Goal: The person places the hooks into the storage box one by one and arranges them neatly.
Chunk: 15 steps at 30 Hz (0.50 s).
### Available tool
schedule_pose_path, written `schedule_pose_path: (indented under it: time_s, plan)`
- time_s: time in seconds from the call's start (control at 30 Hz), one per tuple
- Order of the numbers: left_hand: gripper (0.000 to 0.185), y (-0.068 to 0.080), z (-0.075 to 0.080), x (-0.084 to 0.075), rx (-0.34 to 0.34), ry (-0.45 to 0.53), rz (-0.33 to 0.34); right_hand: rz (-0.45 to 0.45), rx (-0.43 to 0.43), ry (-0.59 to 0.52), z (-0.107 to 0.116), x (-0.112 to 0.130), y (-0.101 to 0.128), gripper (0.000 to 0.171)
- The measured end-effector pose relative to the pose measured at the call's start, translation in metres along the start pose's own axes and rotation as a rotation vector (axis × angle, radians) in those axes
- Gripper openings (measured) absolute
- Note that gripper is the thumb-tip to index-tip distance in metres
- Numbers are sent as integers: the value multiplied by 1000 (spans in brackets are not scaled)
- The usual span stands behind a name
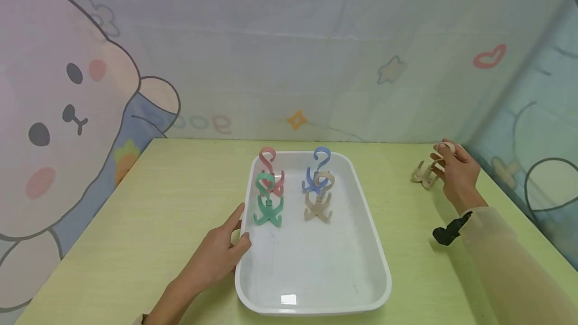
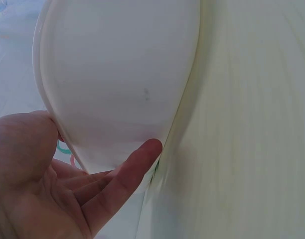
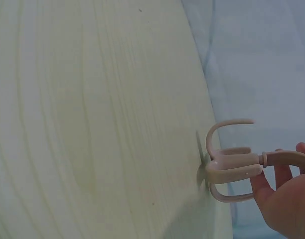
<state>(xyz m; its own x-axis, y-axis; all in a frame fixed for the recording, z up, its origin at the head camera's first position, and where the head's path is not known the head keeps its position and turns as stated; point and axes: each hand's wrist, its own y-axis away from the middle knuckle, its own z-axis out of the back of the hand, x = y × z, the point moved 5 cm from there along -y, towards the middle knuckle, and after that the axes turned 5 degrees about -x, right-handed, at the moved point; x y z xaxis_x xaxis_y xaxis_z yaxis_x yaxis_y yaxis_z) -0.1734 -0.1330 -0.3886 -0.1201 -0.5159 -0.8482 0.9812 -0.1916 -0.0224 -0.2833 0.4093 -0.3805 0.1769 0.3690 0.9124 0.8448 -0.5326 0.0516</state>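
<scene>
The right hand (image 1: pixel 458 172) is pinching a beige hook (image 1: pixel 426 172) by its curved top loop, at about 2 o'clock from the white tray (image 1: pixel 370 245), well apart from it, near the far right corner of the desk (image 1: pixel 180 204). The hook's prongs are resting on, or just above, the desk; I cannot tell which. The left hand (image 1: pixel 221 255) is resting against the tray's left rim at about 9 o'clock, fingers nearly straight and relaxed, thumb touching the rim, holding nothing.

In my judgement, the main risk is that the hook is slipping or swinging, because only the fingertips are holding the thin loop and the heavier pronged base is hanging lower. If it is being carried over the tray, the prongs could be catching on the rim, or knocking over the four hooks already standing there: the pink hook (image 1: pixel 271 169), the blue hook (image 1: pixel 318 169), the green hook (image 1: pixel 268 202) and another beige one (image 1: pixel 319 199). They are standing close together on narrow bases, so a small touch could be tipping them.

The held hook is looking like smooth matte plastic: a question-mark-shaped loop on a short stem, with upturned prongs spreading from a small hub, as the right wrist view (image 3: pixel 231 162) is showing.
</scene>
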Motion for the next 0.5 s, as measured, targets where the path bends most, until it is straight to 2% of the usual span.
schedule_pose_path:
  time_s: [0.2, 0.5]
  plan:
    - [74, 1, 0, -1, 0, -6, 2, -17, 87, -53, -5, 6, 6, 28]
    - [75, 0, 0, -1, -1, 0, 5, -22, 146, -39, -15, 11, 16, 24]
